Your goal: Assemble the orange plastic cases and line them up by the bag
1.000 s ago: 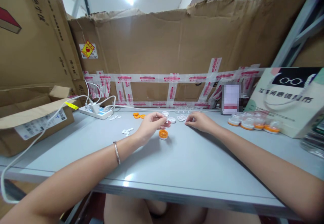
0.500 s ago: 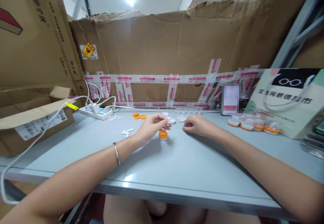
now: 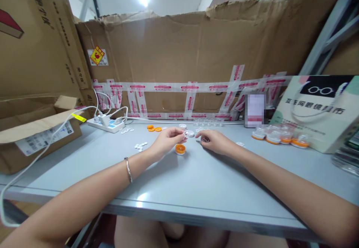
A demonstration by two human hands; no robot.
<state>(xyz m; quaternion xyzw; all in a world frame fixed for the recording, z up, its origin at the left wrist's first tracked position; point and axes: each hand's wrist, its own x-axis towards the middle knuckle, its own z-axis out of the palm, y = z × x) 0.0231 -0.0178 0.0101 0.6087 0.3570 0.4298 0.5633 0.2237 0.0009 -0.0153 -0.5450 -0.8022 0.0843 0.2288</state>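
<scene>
My left hand (image 3: 170,139) is closed in a pinch on a small white perforated disc (image 3: 185,133). Just below its fingertips stands a round orange-and-white case (image 3: 180,149), its orange cup facing up. To the right, my right hand (image 3: 214,140) hovers low over the table with its index finger stretched out and the fingers apart. A perforated white piece (image 3: 205,139) shows in the shadow beneath them; whether they touch it I cannot tell. More white perforated pieces (image 3: 199,129) lie behind that hand. A white round part (image 3: 190,133) rests between both hands.
Small white discs (image 3: 139,146) and orange rings (image 3: 151,129) lie left. Clear-topped orange assemblies (image 3: 273,138) stand right, before a paper bag (image 3: 316,109) and a blurred phone-like object (image 3: 255,109). A power strip (image 3: 109,126) and cardboard box (image 3: 42,139) occupy the left side.
My right hand has unfolded from a curled shape, its index finger now reaching left. White pieces show behind the right wrist. My left hand keeps its pinch, the disc slightly turned.
</scene>
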